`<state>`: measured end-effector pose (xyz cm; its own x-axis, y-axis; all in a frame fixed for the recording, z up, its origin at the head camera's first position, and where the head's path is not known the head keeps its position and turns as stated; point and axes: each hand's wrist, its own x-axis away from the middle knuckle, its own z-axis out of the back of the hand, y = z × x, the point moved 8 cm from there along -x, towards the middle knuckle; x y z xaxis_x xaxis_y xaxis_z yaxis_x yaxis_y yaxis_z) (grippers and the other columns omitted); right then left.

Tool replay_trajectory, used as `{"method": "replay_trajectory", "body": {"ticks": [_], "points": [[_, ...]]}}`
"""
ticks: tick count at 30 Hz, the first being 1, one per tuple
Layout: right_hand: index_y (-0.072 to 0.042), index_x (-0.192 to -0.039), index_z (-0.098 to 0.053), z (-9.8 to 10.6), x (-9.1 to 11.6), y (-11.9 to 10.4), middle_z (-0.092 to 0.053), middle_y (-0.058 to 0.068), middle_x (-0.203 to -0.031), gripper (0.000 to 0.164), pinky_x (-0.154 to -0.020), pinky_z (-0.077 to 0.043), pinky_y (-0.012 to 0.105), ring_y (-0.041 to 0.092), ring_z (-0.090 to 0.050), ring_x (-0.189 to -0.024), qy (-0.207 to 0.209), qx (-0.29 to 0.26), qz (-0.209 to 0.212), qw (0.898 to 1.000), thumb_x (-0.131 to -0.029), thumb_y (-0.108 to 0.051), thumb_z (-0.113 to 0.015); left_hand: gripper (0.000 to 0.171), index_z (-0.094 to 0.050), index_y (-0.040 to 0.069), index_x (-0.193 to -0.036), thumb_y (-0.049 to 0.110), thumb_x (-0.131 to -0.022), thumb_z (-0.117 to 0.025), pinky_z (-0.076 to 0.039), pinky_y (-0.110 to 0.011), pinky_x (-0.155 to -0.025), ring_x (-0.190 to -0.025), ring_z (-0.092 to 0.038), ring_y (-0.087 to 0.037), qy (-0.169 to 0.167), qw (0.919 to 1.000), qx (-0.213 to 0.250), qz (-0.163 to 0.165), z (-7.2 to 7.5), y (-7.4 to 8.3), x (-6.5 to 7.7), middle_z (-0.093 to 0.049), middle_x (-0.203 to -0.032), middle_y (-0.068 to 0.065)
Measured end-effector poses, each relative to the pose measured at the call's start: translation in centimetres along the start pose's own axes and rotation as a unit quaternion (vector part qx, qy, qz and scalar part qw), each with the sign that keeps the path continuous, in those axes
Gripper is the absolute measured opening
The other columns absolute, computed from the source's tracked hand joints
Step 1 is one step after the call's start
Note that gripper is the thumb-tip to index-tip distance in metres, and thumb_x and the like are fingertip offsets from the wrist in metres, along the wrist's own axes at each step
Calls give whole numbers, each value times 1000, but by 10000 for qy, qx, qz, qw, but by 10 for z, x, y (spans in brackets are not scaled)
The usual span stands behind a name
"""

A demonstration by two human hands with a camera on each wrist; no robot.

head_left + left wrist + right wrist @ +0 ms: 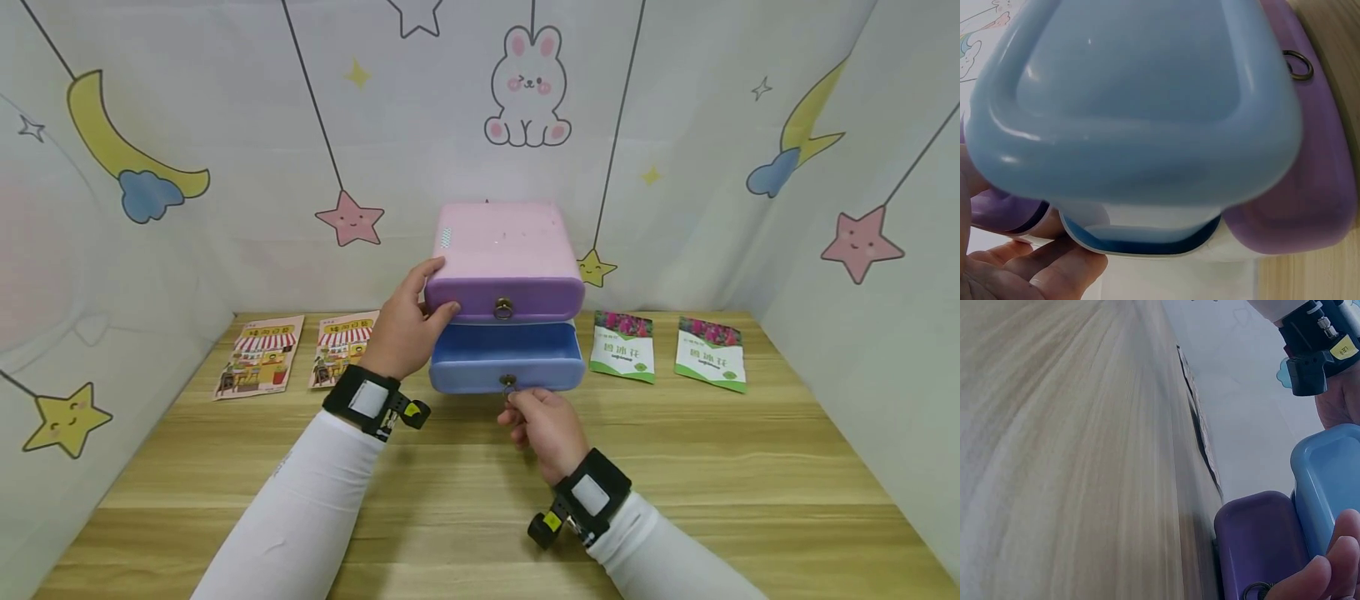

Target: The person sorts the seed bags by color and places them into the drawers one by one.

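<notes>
A small drawer cabinet with a pink top [502, 237] stands at the back of the table. Its upper purple drawer [468, 296] is closed, while the blue drawer [465, 377] below is pulled partly out, with a bare blue inside. Lowest is another purple drawer [1260, 531], hidden in the head view. My left hand [405, 329] grips the cabinet's left side, thumb on the upper drawer's front and fingers along the side wall. With thumb and fingertips, my right hand [551, 429] pinches the ring pull [509, 383] of the blue drawer.
Two pink packets with a striped awning picture [260, 358] [341, 346] lie left of the cabinet. Two green-and-white flower packets [623, 347] [710, 354] lie to its right. A white curtain with printed stars [351, 218] hangs behind the wooden table [712, 475].
</notes>
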<state>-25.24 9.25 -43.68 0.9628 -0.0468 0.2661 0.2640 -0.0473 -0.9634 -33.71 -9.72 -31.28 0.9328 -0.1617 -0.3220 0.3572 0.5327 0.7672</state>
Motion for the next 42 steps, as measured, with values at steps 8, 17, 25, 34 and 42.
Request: {"method": "replay_trajectory", "body": {"ticks": [8, 17, 25, 34, 42], "points": [[2, -90, -65, 2, 7, 1, -66, 2, -70, 23, -56, -45, 26, 14, -51, -56, 18, 133, -22, 9999, -91, -19, -56, 64, -28, 41, -147, 35, -93, -62, -55, -42, -90, -120, -60, -31, -27, 10000, -1, 56, 0, 1, 0, -45, -148, -9], [4, -91, -65, 3, 15, 1, -66, 3, -70, 23, -58, -47, 26, 15, -53, -58, -50, 123, 11, 9999, -91, -17, -55, 64, -27, 43, -147, 35, -93, -62, -55, -44, -91, -121, -59, -32, -49, 9999, -12, 108, 0, 1, 0, -46, -148, -8], [1, -89, -65, 3, 21, 1, -66, 1, -69, 22, -56, -46, 27, 14, -53, -57, -106, 173, 29, 9998, -91, -18, -55, 64, -28, 44, -146, 35, -93, -62, -55, -45, -90, -121, -59, -32, -45, 9999, -13, 135, 1, 1, 0, -44, -149, -7], [4, -90, -63, 4, 26, 4, -66, 2, -67, 22, -56, -46, 27, 15, -52, -56, -146, 200, -32, 9997, -91, -16, -53, 65, -28, 44, -146, 34, -93, -63, -54, -44, -90, -121, -59, -31, -43, 9999, 4, 139, 0, 1, 0, -43, -150, -6], [5, -92, -63, 4, 28, 7, -66, 2, -68, 24, -57, -46, 27, 15, -52, -56, -236, 234, -141, 9993, -91, -17, -52, 65, -28, 43, -147, 34, -93, -63, -55, -43, -89, -118, -61, -30, -18, 9999, -59, 120, 1, 0, 0, -46, -148, -7]]}}
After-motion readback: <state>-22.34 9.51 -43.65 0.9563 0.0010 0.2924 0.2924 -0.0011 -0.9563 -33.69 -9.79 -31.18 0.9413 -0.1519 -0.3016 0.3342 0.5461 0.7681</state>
